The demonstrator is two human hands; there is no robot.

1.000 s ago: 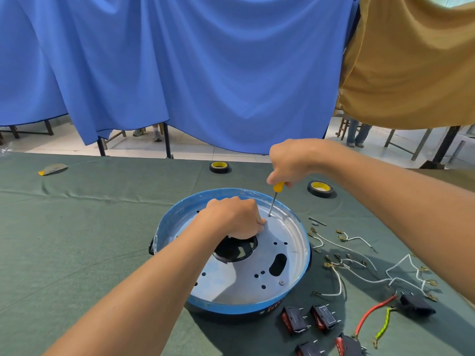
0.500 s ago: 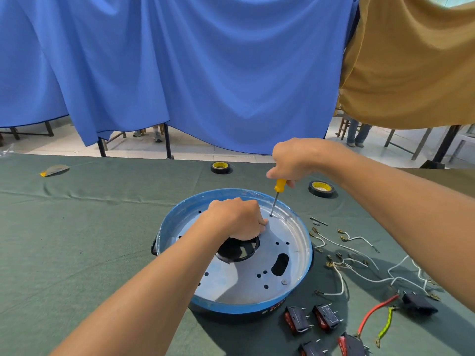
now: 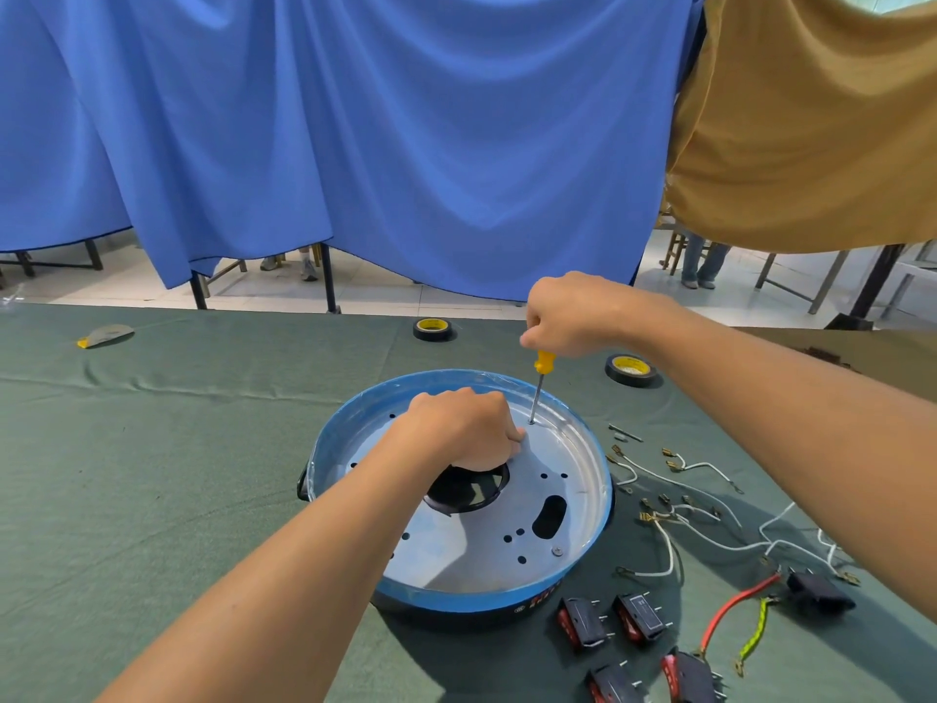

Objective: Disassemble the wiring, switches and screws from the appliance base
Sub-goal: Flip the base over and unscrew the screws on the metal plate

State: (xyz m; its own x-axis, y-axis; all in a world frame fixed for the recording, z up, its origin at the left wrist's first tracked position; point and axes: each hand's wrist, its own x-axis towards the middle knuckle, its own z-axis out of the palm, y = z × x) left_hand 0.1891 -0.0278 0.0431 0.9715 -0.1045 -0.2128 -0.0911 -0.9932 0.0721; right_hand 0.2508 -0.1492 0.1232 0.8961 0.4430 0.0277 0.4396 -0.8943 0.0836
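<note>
A round appliance base (image 3: 583, 575) with a blue rim and a perforated metal plate sits on the green cloth. My right hand (image 3: 573, 314) grips a yellow-handled screwdriver (image 3: 538, 388) almost upright, its tip on the plate near the far rim. My left hand (image 3: 464, 431) rests curled on the plate beside the tip, over the black centre opening; what its fingers hold is hidden. One screw (image 3: 557, 551) stays in the plate's near right. Loose white wires (image 3: 674, 520) and several black-and-red switches (image 3: 636, 617) lie to the right.
Two rolls of black tape (image 3: 433, 328) (image 3: 628, 370) lie behind the base. A red wire (image 3: 730, 608) and a yellow-green wire (image 3: 755, 634) lie by a black connector (image 3: 816, 593). A small grey object (image 3: 104, 334) is far left. Blue and tan curtains hang beyond the table.
The screwdriver has tipped from a slant to nearly upright as my right hand moved slightly. My left hand stays on the plate.
</note>
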